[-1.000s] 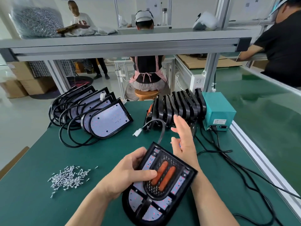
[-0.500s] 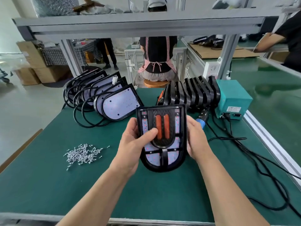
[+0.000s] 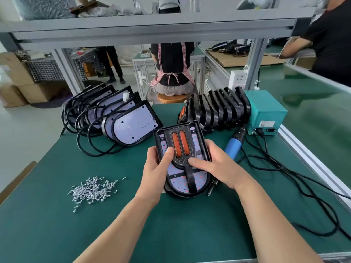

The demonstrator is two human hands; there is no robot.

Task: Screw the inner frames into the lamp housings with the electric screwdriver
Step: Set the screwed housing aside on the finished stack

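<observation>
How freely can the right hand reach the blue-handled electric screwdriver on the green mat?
Probably yes, after letting go: the right hand grips the black lamp housing, and the blue-handled electric screwdriver lies just beside it, nothing between.

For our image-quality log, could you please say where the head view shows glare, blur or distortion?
Head view: wide-angle distortion splays the shelf posts; reflections glaze the green bench at right; the lamp and screws look sharp.

No legible text noted. Teal power supply box [image 3: 266, 111] carries a small front label [image 3: 267, 123], print too fine to read. White socket strip [image 3: 238, 79]: markings blurred.
</observation>
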